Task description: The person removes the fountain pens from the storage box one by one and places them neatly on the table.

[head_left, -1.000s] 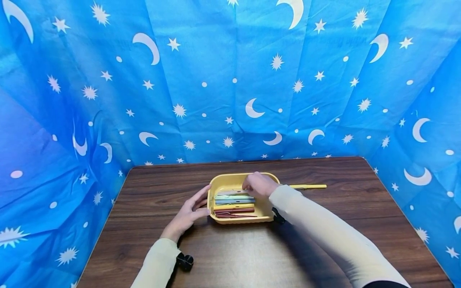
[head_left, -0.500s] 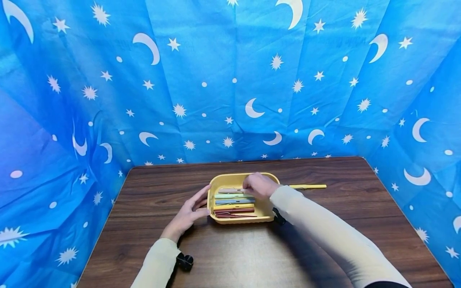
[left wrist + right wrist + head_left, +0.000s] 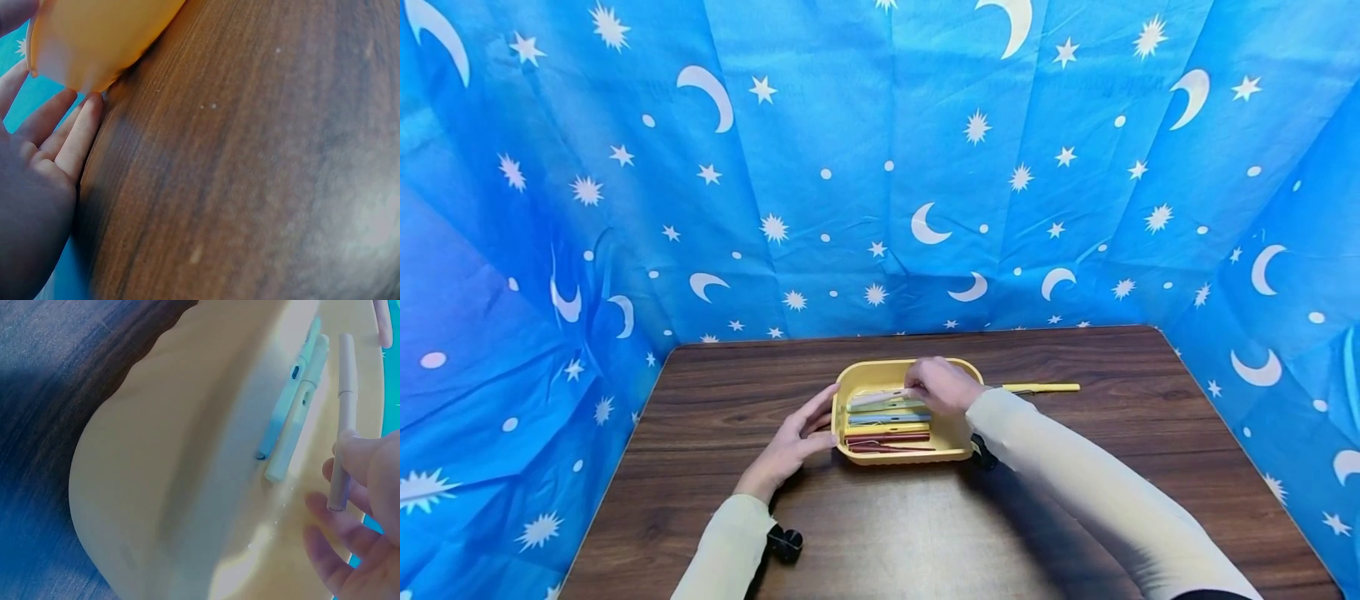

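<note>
A yellow plastic box [image 3: 958, 437] stands on the table with several pens inside. My left hand [image 3: 786, 446] rests against its left end, the fingers spread and nearly straight on the outer wall. Inside the box, my right hand [image 3: 943, 385] pinches a pale pinkish pen [image 3: 347, 369] between thumb and fingertips, tilted and raised off the bottom. Below it lie a pale green pen [image 3: 300, 412] and a light blue pen [image 3: 281, 412], side by side. Nearer the front wall are a yellow pen [image 3: 887, 431] and dark red pens [image 3: 891, 438].
Another yellow pen [image 3: 1045, 388] lies on the wooden table [image 3: 895, 533], to the right of the box and partly behind my right wrist. A blue cloth [image 3: 865, 200] with moons and stars hangs behind the table and along both sides.
The pinkish pen, level in the box half a second ago, is now lifted and slanted in my right hand, which has risen slightly. My left hand and the box have kept their places.
</note>
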The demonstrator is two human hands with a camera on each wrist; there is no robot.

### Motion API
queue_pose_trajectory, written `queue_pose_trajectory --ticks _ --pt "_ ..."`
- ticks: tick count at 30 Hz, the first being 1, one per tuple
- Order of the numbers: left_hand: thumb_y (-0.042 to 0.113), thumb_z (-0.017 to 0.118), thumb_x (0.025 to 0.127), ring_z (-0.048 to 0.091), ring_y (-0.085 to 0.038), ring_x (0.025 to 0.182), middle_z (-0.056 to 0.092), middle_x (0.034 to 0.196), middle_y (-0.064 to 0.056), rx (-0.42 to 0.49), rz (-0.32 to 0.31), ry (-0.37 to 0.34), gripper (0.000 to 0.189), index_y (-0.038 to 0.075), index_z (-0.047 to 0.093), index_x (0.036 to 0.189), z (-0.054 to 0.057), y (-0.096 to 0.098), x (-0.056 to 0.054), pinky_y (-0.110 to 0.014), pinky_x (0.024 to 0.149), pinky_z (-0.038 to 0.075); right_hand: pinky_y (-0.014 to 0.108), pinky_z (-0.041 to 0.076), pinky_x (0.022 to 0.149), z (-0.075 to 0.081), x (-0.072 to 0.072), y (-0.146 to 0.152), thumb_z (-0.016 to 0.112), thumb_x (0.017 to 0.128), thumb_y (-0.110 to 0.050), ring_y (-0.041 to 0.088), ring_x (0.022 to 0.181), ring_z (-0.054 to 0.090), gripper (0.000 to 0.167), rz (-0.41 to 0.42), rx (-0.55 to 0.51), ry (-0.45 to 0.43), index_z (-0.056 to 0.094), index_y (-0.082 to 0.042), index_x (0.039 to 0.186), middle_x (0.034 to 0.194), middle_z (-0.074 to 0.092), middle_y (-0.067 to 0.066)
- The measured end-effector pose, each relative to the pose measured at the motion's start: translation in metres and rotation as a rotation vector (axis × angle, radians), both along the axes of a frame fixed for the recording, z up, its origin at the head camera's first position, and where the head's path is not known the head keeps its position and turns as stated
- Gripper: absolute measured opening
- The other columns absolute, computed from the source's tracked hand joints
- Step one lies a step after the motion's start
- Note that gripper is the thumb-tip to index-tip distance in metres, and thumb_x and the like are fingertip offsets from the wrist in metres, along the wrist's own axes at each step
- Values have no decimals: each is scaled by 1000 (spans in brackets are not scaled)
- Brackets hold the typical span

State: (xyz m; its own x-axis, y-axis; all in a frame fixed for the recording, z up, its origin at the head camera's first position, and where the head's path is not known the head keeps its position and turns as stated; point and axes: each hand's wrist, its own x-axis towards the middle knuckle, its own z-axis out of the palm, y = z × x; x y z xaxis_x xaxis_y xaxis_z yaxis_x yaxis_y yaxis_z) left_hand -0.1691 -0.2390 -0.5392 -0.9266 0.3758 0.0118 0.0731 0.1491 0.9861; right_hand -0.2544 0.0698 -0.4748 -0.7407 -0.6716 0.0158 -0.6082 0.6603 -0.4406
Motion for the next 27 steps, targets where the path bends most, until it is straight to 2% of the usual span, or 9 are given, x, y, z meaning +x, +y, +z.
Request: queue_pose_trajectory --ticks 4,6,8,12,16,21,27 --pt "7 69 100 38 -41 150 33 169 -16 7 -7 1 81 26 30 168 -1 0 0 -28 114 43 32 56 77 3 3 3 69 103 -16 13 80 60 11 19 -44 0 78 -10 102 94 73 -2" --pt "7 69 100 38 -41 151 33 169 -15 8 -7 1 81 26 30 168 -1 0 1 -22 111 43 31 55 76 5 5 4 69 103 -15 12 79 59 11 30 -72 0 78 -10 102 94 73 -1" --pt "7 69 99 38 -41 150 34 169 -15 7 -2 -2 81 26 30 167 0 1 1 -22 110 44 30 54 75 7 7 6 69 103 -14 11 78 59 10 36 -102 -3 78 -9 103 94 74 -1" --pt "8 69 99 39 -41 150 34 169 -16 -1 2 -1 81 26 30 167 0 1 1 -30 114 44 28 53 74 11 10 10 70 102 -14 10 78 59 9 30 -152 -4 78 -9 103 94 74 -2" --pt "7 69 99 38 -41 151 33 169 -16 -3 1 -3 81 27 31 167 0 1 1 -38 117 42 32 56 79 13 11 15 73 100 -13 14 85 66 8 20 -216 9 80 -9 102 95 77 0" --pt "6 69 99 38 -42 150 33 169 -16 -2 -3 8 81 25 30 167 -2 1 -1 -30 115 43 36 56 83 13 12 24 76 97 -11 17 92 69 8 -12 -279 1 82 -9 102 97 79 -1" --pt "5 69 99 39 -44 150 33 169 -17 11 -7 14 81 23 30 168 -4 0 -2 -24 112 43 32 51 78 13 11 35 78 96 -12 13 88 67 9 -59 -344 -29 83 -12 103 99 79 -3"
